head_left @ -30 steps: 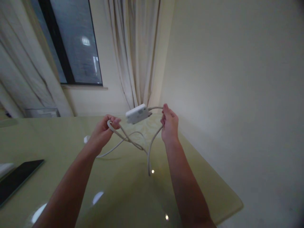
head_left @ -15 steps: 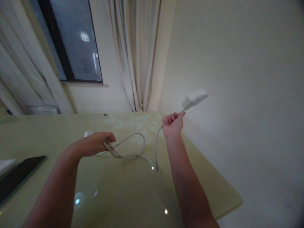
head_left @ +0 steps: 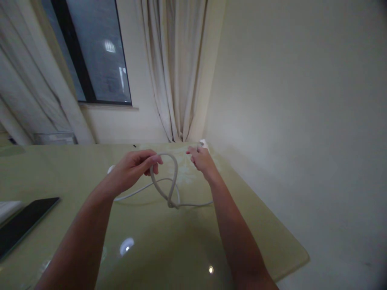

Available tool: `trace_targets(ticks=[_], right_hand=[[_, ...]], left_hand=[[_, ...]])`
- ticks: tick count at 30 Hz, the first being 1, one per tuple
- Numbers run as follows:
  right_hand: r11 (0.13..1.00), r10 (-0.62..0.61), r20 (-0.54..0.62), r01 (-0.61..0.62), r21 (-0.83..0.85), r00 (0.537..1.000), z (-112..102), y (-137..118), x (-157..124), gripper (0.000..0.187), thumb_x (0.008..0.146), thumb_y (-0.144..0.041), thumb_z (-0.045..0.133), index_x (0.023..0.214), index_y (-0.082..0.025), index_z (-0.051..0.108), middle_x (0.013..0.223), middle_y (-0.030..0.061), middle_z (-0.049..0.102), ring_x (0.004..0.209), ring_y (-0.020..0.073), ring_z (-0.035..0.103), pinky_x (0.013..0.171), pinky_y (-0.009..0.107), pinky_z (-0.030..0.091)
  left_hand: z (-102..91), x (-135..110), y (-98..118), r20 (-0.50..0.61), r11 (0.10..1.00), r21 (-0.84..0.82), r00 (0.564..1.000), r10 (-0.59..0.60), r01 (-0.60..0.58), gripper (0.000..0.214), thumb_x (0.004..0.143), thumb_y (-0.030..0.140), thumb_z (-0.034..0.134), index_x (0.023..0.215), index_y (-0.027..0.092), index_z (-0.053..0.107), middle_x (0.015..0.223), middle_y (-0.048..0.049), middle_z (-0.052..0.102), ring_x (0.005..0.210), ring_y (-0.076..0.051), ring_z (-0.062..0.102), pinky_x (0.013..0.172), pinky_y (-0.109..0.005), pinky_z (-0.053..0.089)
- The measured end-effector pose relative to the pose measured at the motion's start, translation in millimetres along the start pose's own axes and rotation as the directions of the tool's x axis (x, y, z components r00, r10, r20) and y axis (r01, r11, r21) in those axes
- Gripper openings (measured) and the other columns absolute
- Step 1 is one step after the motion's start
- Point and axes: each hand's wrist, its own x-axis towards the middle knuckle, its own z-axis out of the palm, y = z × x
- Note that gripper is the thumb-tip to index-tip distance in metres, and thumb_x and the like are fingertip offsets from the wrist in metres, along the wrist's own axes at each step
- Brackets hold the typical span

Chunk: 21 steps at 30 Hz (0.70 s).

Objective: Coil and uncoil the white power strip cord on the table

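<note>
My left hand [head_left: 137, 165] is closed on a pale grey cable [head_left: 174, 177], pinching the upper part of a loop that rises off the tabletop. The cable's lower turns cross and rest on the table. Just behind my left hand a white plug-like piece [head_left: 111, 169] shows in part. My right hand [head_left: 201, 159] is farther forward, near the table's back right corner, fingers curled and pointing left. A white block [head_left: 203, 143] at the cable's other end peeks out just beyond its knuckles, mostly hidden. The cable passes behind my right forearm; the grip itself is partly hidden.
The glossy yellow-green table [head_left: 151, 245] meets a plain wall [head_left: 296, 121] on the right. A dark flat tablet-like object [head_left: 28, 221] and a white item [head_left: 9, 209] lie at the left. Curtains [head_left: 175, 72] and a window [head_left: 96, 52] stand behind.
My right hand has swung left and turned over, bringing the raised white block down toward the table's back corner. My left hand has moved right and up, lifting a cable loop.
</note>
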Motion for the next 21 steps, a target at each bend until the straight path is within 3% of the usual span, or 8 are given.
trace_targets(ticks=[1, 3, 5, 10, 15, 21], right_hand=[[0.974, -0.095, -0.032, 0.087, -0.207, 0.995, 4.6, 3.2, -0.3, 0.028, 0.097, -0.038, 0.064, 0.077, -0.019, 0.064, 0.060, -0.0021, 0.055, 0.055, 0.0127, 0.044, 0.055, 0.026, 0.028], [0.834, -0.248, 0.001, 0.214, -0.509, 0.969, 12.4, 8.8, -1.2, 0.028, 0.099, -0.037, 0.066, 0.077, -0.019, 0.067, 0.073, 0.0036, 0.066, 0.068, 0.0162, 0.056, 0.064, 0.028, 0.033], [0.729, -0.300, 0.072, 0.277, -0.626, 0.951, 17.9, 12.5, -1.9, 0.027, 0.104, -0.038, 0.061, 0.087, -0.019, 0.072, 0.083, 0.0066, 0.073, 0.076, 0.0189, 0.062, 0.068, 0.029, 0.034], [0.710, -0.338, 0.073, 0.304, -0.635, 0.938, 26.0, 16.1, -3.4, 0.040, 0.113, -0.048, 0.043, 0.109, -0.024, 0.075, 0.098, 0.0062, 0.079, 0.088, 0.0204, 0.070, 0.071, 0.027, 0.036], [0.675, -0.262, 0.116, 0.268, -0.688, 0.958, 42.4, 28.6, -5.7, 0.044, 0.114, -0.054, 0.037, 0.118, -0.031, 0.074, 0.103, 0.0054, 0.081, 0.093, 0.0227, 0.073, 0.071, 0.028, 0.038], [0.792, -0.238, 0.232, 0.327, -0.516, 0.943, 72.5, 58.1, -4.5, 0.034, 0.111, -0.045, 0.046, 0.117, -0.031, 0.076, 0.107, 0.0048, 0.080, 0.101, 0.0236, 0.072, 0.077, 0.028, 0.044]], left_hand=[[1.5, 0.3, 2.0, -0.021, 0.999, 0.020, 0.999, 0.038, -0.038, 0.042, 0.099, 0.051, 0.058, 0.076, 0.018, 0.072, 0.067, -0.0027, 0.068, 0.060, -0.014, 0.059, 0.056, -0.024, 0.048], [4.9, 0.8, 4.7, -0.063, 0.995, 0.041, 0.993, 0.096, -0.093, 0.041, 0.100, 0.048, 0.058, 0.076, 0.018, 0.073, 0.068, -0.0023, 0.067, 0.063, -0.014, 0.058, 0.058, -0.024, 0.047], [8.0, 1.2, 6.1, -0.070, 0.992, 0.032, 0.990, 0.125, -0.123, 0.038, 0.100, 0.046, 0.058, 0.079, 0.018, 0.074, 0.071, -0.0024, 0.068, 0.065, -0.014, 0.059, 0.060, -0.024, 0.047], [11.7, -0.1, 8.8, -0.036, 0.987, -0.015, 0.987, 0.156, -0.157, 0.036, 0.102, 0.044, 0.059, 0.082, 0.018, 0.075, 0.076, -0.0026, 0.071, 0.072, -0.015, 0.064, 0.066, -0.025, 0.049], [12.1, -2.2, 10.3, -0.029, 0.986, -0.012, 0.986, 0.164, -0.165, 0.039, 0.104, 0.045, 0.058, 0.079, 0.018, 0.073, 0.074, -0.0021, 0.070, 0.069, -0.014, 0.062, 0.065, -0.025, 0.047], [12.2, -2.3, 16.2, -0.014, 0.985, -0.019, 0.985, 0.171, -0.171, 0.040, 0.104, 0.045, 0.056, 0.079, 0.018, 0.073, 0.075, -0.0029, 0.071, 0.072, -0.016, 0.064, 0.069, -0.026, 0.049]])
